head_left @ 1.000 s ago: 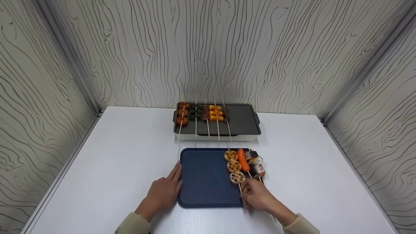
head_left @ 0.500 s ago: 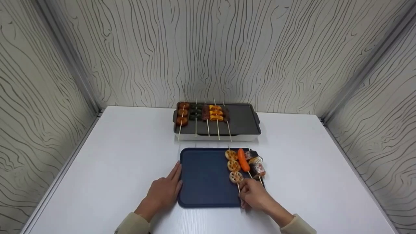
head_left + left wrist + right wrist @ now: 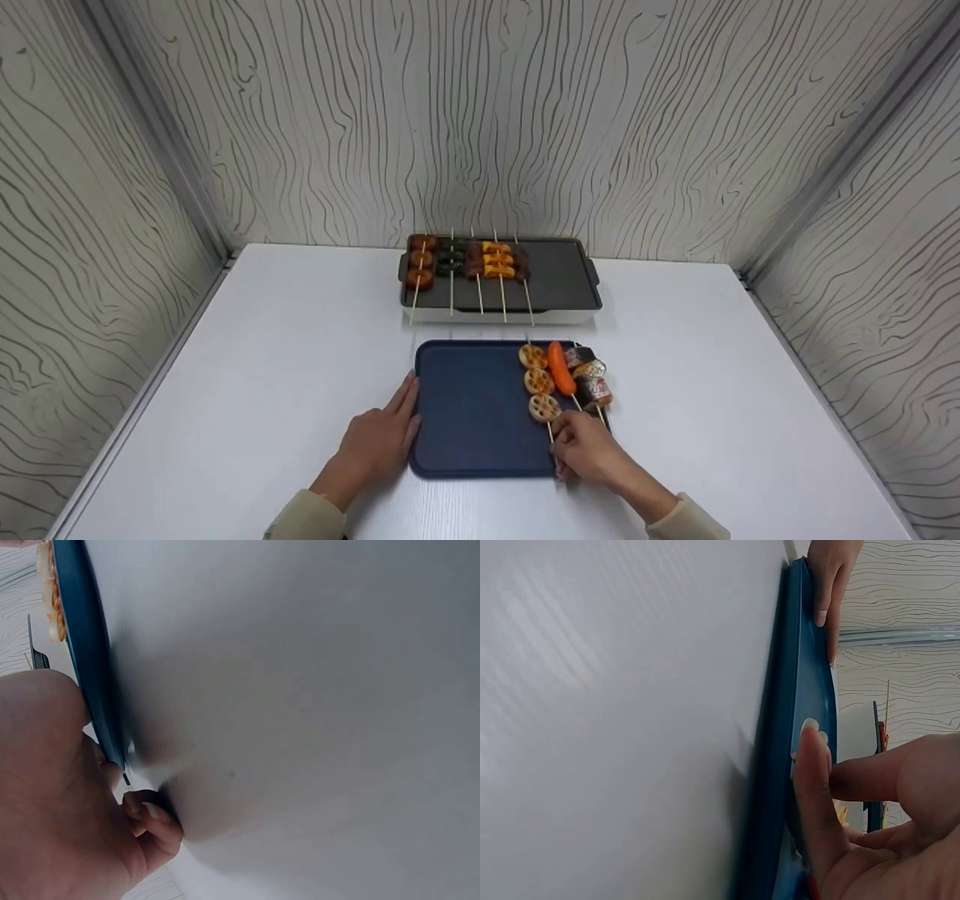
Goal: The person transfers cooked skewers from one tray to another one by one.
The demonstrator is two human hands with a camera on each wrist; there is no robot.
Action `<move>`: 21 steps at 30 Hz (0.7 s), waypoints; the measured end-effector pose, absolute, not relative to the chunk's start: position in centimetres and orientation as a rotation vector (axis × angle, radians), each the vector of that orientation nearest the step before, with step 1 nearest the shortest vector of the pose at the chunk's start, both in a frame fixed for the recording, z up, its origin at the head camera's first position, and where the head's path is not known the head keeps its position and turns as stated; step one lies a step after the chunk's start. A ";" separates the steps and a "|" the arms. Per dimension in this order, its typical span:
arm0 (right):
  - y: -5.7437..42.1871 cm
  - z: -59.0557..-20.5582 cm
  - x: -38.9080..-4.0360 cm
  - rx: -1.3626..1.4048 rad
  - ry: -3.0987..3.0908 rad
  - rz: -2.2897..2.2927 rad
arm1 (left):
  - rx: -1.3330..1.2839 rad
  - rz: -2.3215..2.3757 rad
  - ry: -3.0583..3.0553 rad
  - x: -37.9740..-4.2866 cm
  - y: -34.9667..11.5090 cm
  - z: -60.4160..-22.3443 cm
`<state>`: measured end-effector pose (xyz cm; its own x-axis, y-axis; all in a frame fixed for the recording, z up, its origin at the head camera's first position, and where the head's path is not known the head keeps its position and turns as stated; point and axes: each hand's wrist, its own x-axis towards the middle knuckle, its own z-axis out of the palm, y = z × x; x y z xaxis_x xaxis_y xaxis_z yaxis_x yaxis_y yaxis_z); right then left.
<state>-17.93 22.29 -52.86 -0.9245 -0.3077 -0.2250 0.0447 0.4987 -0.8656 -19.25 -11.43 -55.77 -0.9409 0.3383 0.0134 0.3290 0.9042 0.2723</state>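
On the right side of a dark blue tray (image 3: 480,412) lies a lotus root skewer (image 3: 544,409) with three slices. My right hand (image 3: 589,450) pinches its stick near the tray's front edge. Just beside it are an orange-red sausage skewer (image 3: 561,369) and a skewer of dark-skinned chunks (image 3: 595,390), partly over the tray's right rim. My left hand (image 3: 377,442) rests against the tray's left rim with fingers extended. In the right wrist view the thumb and fingers of my right hand (image 3: 855,817) come together by the tray's rim, hiding most of the stick.
Behind the tray stands a dark grill plate (image 3: 559,274) on a white base. Several skewers lie across its left and middle, among them a round-slice skewer (image 3: 422,259) and a yellow one (image 3: 499,259). Wood-patterned panels (image 3: 480,112) enclose the white table (image 3: 300,337).
My right hand has shifted slightly left with the lotus root skewer's stick, and the slices have tilted a little. Little differs over the last half second. My left hand has stayed at the rim.
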 end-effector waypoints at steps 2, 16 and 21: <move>22.4 -52.8 -18.0 -0.244 2.391 -1.383 | 0.532 0.424 3.033 -19.3 -11.5 -55.8; 22.7 -50.7 -17.8 -0.271 2.407 -1.273 | 0.543 0.443 3.037 -19.2 -11.6 -55.8; 23.5 -48.8 -18.2 -0.275 2.452 -1.293 | 0.546 0.434 3.040 -19.3 -11.5 -55.8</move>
